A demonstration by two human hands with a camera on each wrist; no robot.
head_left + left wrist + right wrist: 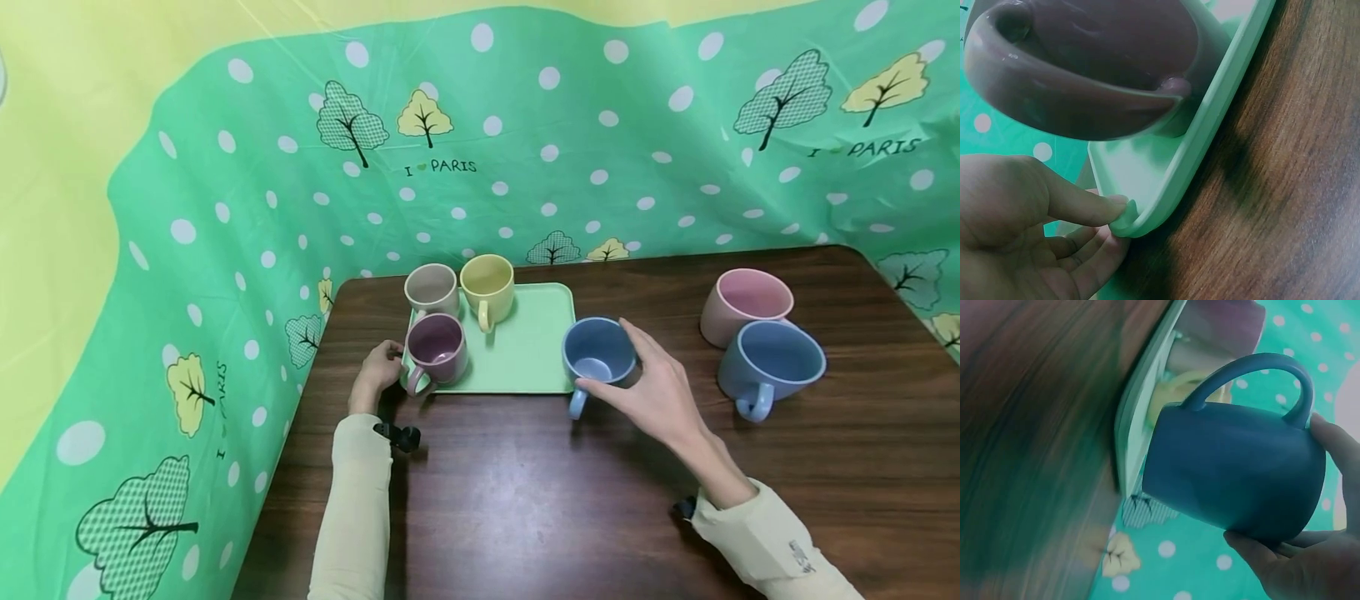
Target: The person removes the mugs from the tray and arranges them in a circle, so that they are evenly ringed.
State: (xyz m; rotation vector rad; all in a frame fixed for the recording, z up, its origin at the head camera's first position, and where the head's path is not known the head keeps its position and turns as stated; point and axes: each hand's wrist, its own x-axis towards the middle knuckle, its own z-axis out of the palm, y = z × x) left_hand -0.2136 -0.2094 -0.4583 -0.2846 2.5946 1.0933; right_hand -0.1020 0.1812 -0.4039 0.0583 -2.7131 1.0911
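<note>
My right hand [663,396] grips a blue mug [596,354] by its rim and side, thumb and fingers apart around it. This mug, handle toward me, is over the right front corner of a pale green tray [528,346]; the right wrist view shows it held up beside the tray edge. At the tray's left front corner my left hand [381,367] pinches the rim between thumb and fingers, plainest in the left wrist view. Close by that hand stands a purple mug [438,350] on the tray. Behind it are a greyish-beige mug [432,287] and a yellow mug [488,287].
To the right on the dark wooden table [495,492] stand a pink mug [731,312] and, in front of it, a second blue mug [772,367]. A green dotted cloth [517,183] hangs behind the table and along its left side.
</note>
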